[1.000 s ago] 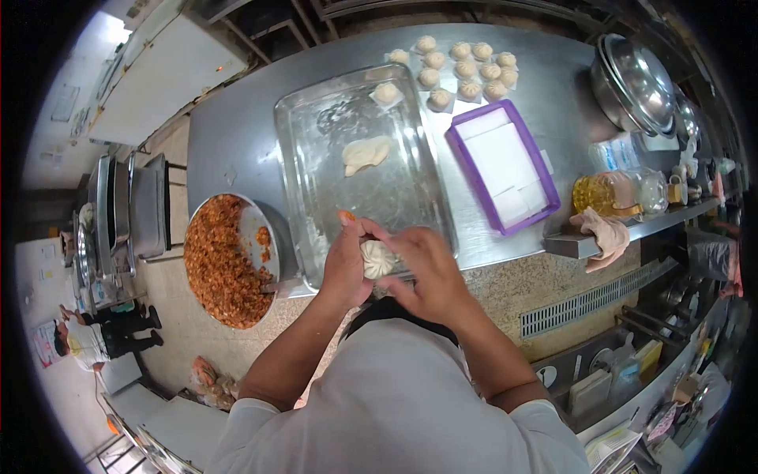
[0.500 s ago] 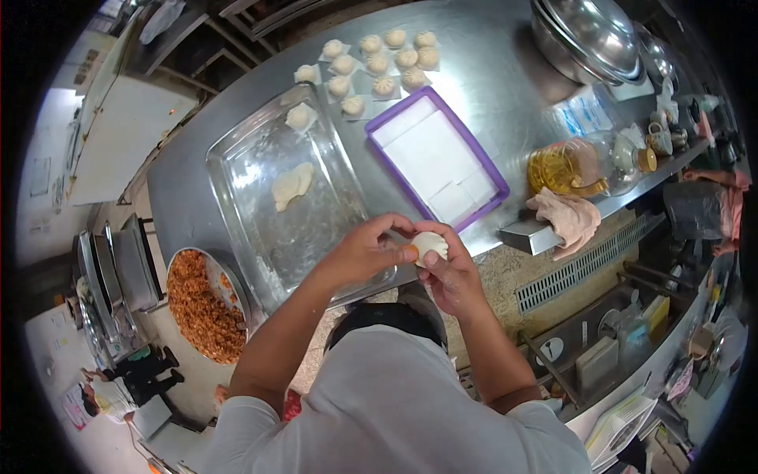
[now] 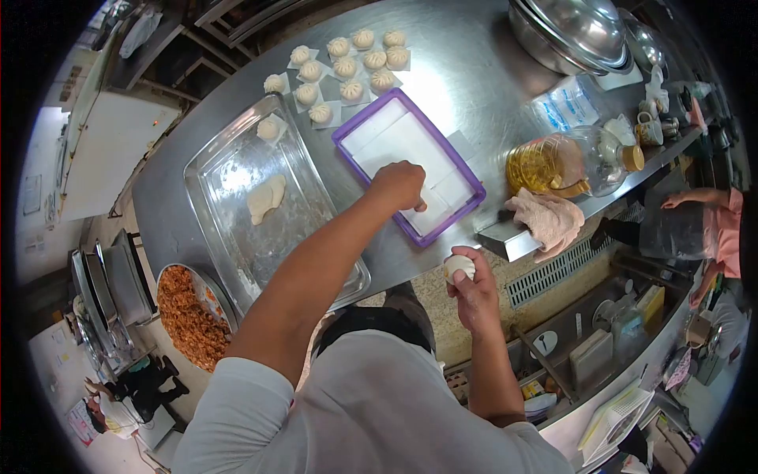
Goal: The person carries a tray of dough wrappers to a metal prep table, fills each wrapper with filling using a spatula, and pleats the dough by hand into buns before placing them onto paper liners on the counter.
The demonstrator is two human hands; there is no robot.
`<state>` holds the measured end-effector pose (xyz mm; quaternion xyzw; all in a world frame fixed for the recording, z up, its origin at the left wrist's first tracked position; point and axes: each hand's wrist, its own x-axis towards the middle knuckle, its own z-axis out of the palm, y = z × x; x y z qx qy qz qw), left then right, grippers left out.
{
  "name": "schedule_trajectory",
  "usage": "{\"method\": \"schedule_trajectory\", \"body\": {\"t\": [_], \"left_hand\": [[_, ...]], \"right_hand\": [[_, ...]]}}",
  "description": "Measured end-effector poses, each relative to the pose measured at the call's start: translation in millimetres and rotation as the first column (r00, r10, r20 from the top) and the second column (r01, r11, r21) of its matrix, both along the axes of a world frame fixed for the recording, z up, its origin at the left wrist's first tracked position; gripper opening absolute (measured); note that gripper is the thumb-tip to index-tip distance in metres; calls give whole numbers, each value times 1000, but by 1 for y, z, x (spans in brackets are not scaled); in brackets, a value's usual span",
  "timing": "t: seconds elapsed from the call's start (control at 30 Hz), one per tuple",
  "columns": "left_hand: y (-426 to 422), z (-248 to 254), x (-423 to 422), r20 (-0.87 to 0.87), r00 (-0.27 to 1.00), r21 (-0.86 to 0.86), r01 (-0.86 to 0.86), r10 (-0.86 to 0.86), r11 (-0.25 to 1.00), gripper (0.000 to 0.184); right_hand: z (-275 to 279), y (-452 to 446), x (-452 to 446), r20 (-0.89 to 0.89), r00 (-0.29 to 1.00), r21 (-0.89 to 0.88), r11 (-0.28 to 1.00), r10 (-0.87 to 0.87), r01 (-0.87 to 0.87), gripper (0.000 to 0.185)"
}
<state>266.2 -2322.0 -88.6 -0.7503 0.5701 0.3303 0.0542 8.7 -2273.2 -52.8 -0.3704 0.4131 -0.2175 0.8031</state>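
Note:
My right hand point(image 3: 476, 294) holds a white pleated bun point(image 3: 459, 268) between thumb and fingers, just off the table's front edge. Over the purple-rimmed tray point(image 3: 454, 218), my left hand point(image 3: 401, 186) reaches down with curled fingers onto white paper squares point(image 3: 407, 142); whatever the fingertips grip is hidden. Left of it, a steel tray point(image 3: 296, 245) holds overlapping flat dough pieces point(image 3: 267, 197) and one bun on paper point(image 3: 268, 128). Behind these, several pleated buns point(image 3: 345, 67) sit on paper squares on the steel table.
A bowl of reddish-brown filling point(image 3: 189, 316) stands at the left, by the steel tray. To the right are an oil jug point(image 3: 545, 166), a pink cloth point(image 3: 549, 221) on the edge and large steel bowls point(image 3: 553, 47). Other people appear at far right point(image 3: 720, 229) and lower left point(image 3: 118, 415).
My left hand has let go of the bun and moved up into the purple-rimmed tray. My right hand keeps the bun and has shifted slightly right and down. The view has turned a little.

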Motion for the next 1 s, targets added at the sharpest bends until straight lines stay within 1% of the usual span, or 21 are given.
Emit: {"method": "schedule_trajectory", "body": {"t": [0.1,0.17,0.2,0.27,0.3,0.37,0.4,0.43,0.47,0.5,0.53,0.57,0.63,0.67,0.7,0.77,0.8,0.87,0.93,0.97,1.0], "left_hand": [[1,-5,12,-126,991,19,-31,33,999,40],[8,-3,20,-348,929,9,-134,129,991,41],[15,0,21,-350,927,8,-142,136,990,41],[34,4,18,-684,688,-170,-476,245,863,43],[43,12,18,-684,685,-172,-484,250,858,43],[61,36,18,-769,523,-61,-633,368,772,48],[72,45,16,-770,518,-62,-643,373,764,48],[84,53,15,-802,442,-22,-695,402,719,45],[95,57,13,-830,361,20,-743,426,669,44],[107,59,12,-829,354,19,-755,433,655,44],[118,61,11,-888,256,39,-784,381,619,44],[129,63,11,-935,157,63,-811,319,582,45],[150,65,15,-925,160,72,-817,346,572,46],[160,66,17,-915,167,86,-810,368,580,47],[170,65,20,-914,162,80,-828,373,556,47],[193,61,25,-906,0,236,-831,424,504,49],[203,61,27,-906,-7,232,-844,423,484,49],[220,61,30,-890,-319,434,-814,327,386,53],[232,59,43,-907,-363,415,-855,214,309,55],[238,58,50,-914,-392,406,-880,106,245,57],[244,49,62,-916,-390,402,-886,95,232,57]], "right_hand": [[0,-4,4,12,1000,15,1000,5,-6,45],[4,-8,11,20,1000,-4,1000,4,-4,46],[7,-11,15,26,1000,-20,1000,-5,5,46],[11,-16,24,-5,1000,-100,995,17,-18,47],[13,-17,30,-34,999,-176,984,28,-34,47],[20,-18,46,-2,999,-241,970,46,-45,47],[23,-18,55,32,998,-303,952,55,-43,47],[26,-18,62,32,997,-304,951,70,-57,47],[28,-17,70,27,991,-382,917,135,-114,46],[29,-16,78,19,980,-457,873,200,-169,46],[26,-14,88,-20,977,-585,790,211,-183,45],[27,-11,96,-18,972,-585,786,235,-201,45],[29,-5,113,-220,920,-771,521,324,-368,43],[31,0,120,-238,913,-827,424,332,-370,41],[32,6,127,-232,904,-829,413,359,-377,41],[31,17,139,-319,854,-851,274,411,-449,42],[30,22,146,-346,831,-828,275,436,-489,43],[29,24,163,-403,795,-824,198,454,-531,43],[26,21,188,-427,775,-845,100,465,-525,43],[25,20,204,-427,769,-847,87,477,-524,43],[26,18,223,-416,794,-862,86,443,-499,43]]}}
